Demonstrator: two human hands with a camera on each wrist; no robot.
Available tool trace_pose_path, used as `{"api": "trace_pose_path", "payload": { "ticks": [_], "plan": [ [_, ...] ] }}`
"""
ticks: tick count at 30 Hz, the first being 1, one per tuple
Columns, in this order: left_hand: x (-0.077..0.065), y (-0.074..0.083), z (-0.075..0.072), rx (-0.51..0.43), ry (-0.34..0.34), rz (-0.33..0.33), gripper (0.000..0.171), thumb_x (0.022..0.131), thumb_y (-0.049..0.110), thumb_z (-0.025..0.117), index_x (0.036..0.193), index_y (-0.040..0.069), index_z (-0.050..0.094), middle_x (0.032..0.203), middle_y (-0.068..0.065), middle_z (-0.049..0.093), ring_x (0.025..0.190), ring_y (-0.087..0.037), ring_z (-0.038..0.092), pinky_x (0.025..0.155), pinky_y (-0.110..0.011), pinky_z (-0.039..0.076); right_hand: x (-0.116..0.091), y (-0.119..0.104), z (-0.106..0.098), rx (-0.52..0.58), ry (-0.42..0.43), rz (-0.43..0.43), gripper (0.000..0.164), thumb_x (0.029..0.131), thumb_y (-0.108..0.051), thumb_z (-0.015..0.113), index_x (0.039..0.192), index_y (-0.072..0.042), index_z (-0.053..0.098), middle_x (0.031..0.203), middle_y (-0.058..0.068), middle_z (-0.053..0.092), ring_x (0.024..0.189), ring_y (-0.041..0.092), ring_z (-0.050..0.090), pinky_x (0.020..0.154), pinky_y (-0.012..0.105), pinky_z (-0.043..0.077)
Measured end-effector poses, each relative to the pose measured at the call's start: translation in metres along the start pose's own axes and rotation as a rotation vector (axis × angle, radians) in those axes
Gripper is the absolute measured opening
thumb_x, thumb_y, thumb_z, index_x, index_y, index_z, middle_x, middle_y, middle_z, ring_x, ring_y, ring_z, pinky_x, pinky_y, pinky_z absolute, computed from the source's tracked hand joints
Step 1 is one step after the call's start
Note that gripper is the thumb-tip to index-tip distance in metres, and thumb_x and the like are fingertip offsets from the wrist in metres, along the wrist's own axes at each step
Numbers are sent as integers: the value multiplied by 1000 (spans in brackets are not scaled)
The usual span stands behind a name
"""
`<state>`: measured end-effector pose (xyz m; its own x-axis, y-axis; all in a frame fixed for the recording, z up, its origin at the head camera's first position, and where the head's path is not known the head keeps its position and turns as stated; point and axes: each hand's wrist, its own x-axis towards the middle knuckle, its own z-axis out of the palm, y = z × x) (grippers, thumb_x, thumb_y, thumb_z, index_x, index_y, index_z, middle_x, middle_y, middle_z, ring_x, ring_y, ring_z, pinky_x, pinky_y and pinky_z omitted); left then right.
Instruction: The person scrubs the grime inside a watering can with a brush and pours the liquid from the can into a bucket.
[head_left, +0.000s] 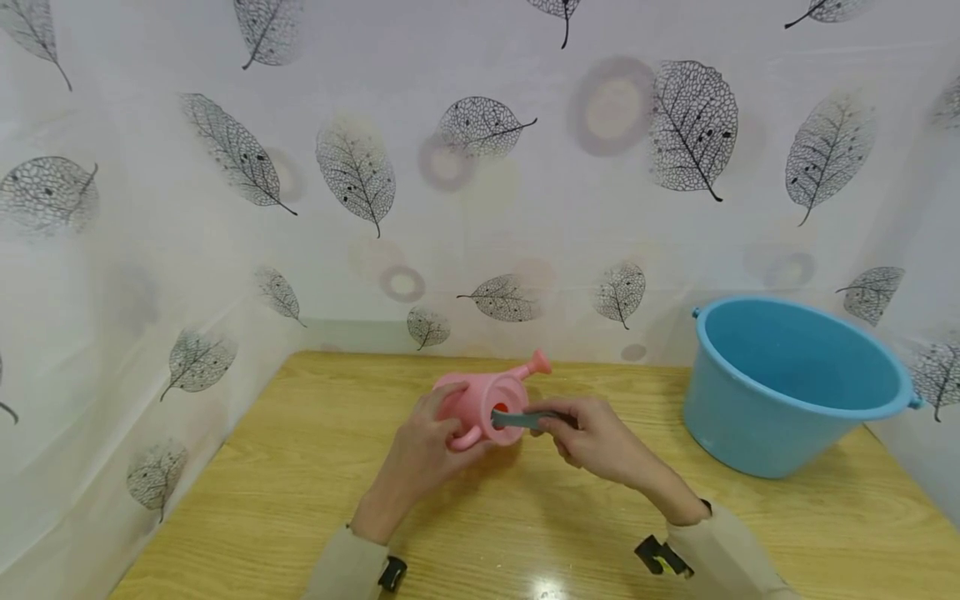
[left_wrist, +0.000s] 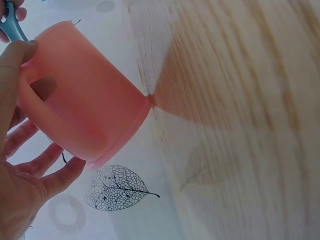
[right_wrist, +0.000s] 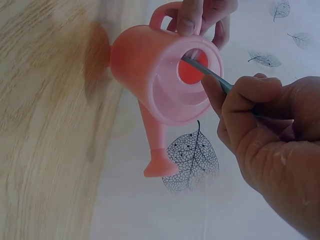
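Note:
A pink toy watering can (head_left: 465, 400) is tipped on its side over the table, its round top opening turned toward my right hand and its spout (right_wrist: 156, 135) pointing away. My left hand (head_left: 423, 442) grips it at the handle (left_wrist: 55, 117), the thumb near the top rim and the fingers spread along the side. Between thumb and fingers my right hand (head_left: 592, 437) pinches a slim blue-grey handle (head_left: 528, 419). Its far end goes into the can's opening (right_wrist: 192, 75), so the tool's head is hidden inside. A red-orange patch shows within the opening.
A large blue bucket (head_left: 795, 425) stands at the right on the wooden table (head_left: 300, 483). Behind and to both sides hangs a white sheet (head_left: 525, 208) printed with dark leaves. Dark straps circle both wrists.

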<state>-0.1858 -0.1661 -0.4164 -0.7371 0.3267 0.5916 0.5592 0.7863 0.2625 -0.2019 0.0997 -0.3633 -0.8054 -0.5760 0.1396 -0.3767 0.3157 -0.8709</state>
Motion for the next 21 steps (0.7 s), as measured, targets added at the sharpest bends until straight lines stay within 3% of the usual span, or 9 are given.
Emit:
{"api": "trace_pose_path", "payload": {
  "ticks": [9, 13, 21],
  "plan": [
    [0, -2, 1, 9, 26, 21, 40, 82, 41, 86, 64, 14, 63, 138, -11, 61, 131, -30, 59, 103, -39, 58, 5, -1, 9, 76, 17, 64, 26, 104, -5, 55, 125, 3, 68, 75, 7, 61, 52, 5, 45, 44, 14, 35],
    [0, -2, 2, 14, 40, 31, 41, 80, 41, 87, 63, 14, 62, 136, -13, 62, 129, -31, 60, 101, -40, 59, 8, 0, 15, 76, 21, 54, 26, 103, -4, 55, 124, 2, 69, 66, 3, 55, 51, 5, 44, 43, 14, 33],
    [0, -1, 2, 7, 50, 38, 40, 81, 39, 87, 63, 14, 62, 134, -14, 64, 127, -32, 61, 99, -40, 60, 16, 2, 24, 63, 31, 42, 25, 103, -3, 55, 123, 3, 69, 65, 3, 54, 50, 6, 45, 44, 14, 36]
  ]
}}
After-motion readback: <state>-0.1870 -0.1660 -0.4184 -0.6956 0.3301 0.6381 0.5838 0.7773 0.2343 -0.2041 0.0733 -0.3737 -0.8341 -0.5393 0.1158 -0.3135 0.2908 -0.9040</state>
